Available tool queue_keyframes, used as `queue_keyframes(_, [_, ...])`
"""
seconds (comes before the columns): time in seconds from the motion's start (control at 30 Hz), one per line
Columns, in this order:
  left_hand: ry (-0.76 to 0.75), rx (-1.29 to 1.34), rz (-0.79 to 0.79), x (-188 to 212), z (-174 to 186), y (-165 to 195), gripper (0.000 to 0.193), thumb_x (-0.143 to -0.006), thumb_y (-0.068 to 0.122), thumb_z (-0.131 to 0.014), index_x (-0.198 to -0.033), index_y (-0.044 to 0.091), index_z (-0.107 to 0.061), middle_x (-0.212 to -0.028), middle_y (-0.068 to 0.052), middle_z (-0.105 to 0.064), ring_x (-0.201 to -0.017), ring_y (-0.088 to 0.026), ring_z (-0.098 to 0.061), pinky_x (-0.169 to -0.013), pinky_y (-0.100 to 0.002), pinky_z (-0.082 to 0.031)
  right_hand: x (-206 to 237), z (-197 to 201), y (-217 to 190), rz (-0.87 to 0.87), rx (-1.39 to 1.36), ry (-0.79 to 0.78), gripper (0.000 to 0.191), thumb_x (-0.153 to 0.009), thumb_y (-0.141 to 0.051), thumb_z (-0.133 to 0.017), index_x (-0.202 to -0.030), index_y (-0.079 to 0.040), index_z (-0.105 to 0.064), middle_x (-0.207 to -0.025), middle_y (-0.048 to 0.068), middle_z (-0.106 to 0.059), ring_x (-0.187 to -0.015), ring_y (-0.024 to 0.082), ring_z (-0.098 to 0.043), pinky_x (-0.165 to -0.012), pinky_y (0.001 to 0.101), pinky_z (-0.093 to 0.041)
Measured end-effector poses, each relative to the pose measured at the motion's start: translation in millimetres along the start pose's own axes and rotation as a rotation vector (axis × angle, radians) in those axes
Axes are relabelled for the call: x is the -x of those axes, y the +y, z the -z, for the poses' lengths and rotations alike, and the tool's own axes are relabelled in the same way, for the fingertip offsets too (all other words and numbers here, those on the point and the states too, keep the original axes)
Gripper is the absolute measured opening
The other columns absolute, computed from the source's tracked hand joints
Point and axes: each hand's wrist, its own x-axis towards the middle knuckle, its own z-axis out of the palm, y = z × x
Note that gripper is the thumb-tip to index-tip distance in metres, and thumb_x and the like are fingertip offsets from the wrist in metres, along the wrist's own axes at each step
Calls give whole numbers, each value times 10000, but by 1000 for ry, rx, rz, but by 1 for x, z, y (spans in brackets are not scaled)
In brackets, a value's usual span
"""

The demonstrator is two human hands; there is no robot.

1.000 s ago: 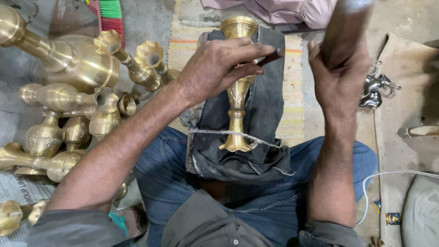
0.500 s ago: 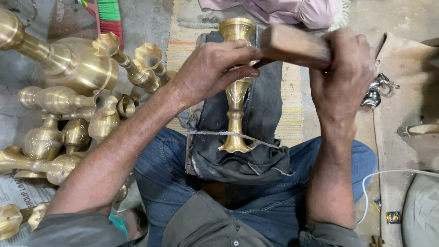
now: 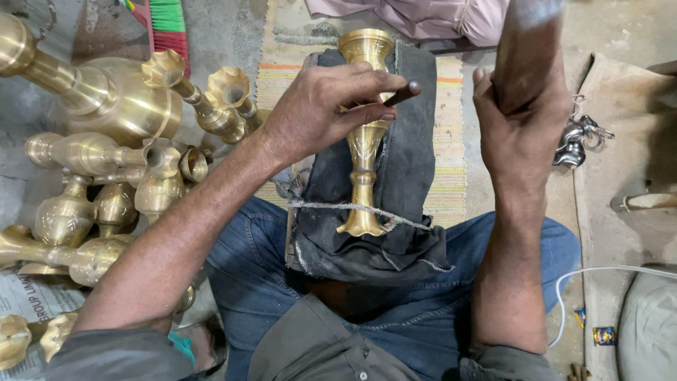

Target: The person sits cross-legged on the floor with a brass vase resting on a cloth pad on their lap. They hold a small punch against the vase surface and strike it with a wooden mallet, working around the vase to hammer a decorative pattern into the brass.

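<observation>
A tall brass vase (image 3: 364,152) lies lengthwise on a dark cloth pad (image 3: 405,183) over my lap, tied down near its foot by a thin cord (image 3: 331,206). My left hand (image 3: 321,109) rests on the vase's upper stem and pinches a short dark punch (image 3: 402,93) against the metal. My right hand (image 3: 522,130) is raised to the right of the vase, closed around the handle of a wooden mallet (image 3: 525,49) that points up and away. The mallet head is blurred and runs out of the top edge.
Several brass vases and stems (image 3: 106,162) lie heaped on the floor at my left. A striped woven mat (image 3: 451,155) lies under the pad. Metal tools (image 3: 578,137) sit at the right, beside a white cable (image 3: 599,271). Pink cloth (image 3: 430,14) lies at the top.
The mallet was up, came down level onto the punch half a second ago, and is now lifted upright again. My left hand and the vase have stayed in place.
</observation>
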Motion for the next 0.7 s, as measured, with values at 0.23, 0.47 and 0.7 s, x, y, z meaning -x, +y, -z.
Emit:
queue_keyframes(0.23, [-3, -18, 0, 4, 1, -3, 317, -1005, 220, -762, -1276, 76, -681, -995, -35, -707, -865, -145, -754, -739, -298, -649, 2, -2, 6, 323, 58, 80, 302, -944, 48, -745, -1177, 38, -553, -1029, 186, -645, -993, 351, -651, -860, 491, -517])
queue_keyframes(0.47, [1, -3, 54, 6, 0, -1, 301, -1008, 229, -775, -1262, 113, -664, -1042, -15, -723, -912, -124, -767, -785, -277, -662, 4, 7, 5, 270, 185, -20, 257, -939, 23, -773, -1125, 29, -594, -951, 200, -636, -933, 395, -635, -810, 510, -499])
queue_keyframes(0.7, [3, -49, 46, 11, 4, 3, 313, -1013, 195, -781, -1299, 112, -684, -1030, -36, -717, -898, -152, -757, -777, -312, -645, -4, 14, -12, 212, -24, -11, 316, -889, 7, -695, -1179, -17, -574, -1041, 168, -651, -996, 337, -668, -843, 471, -532])
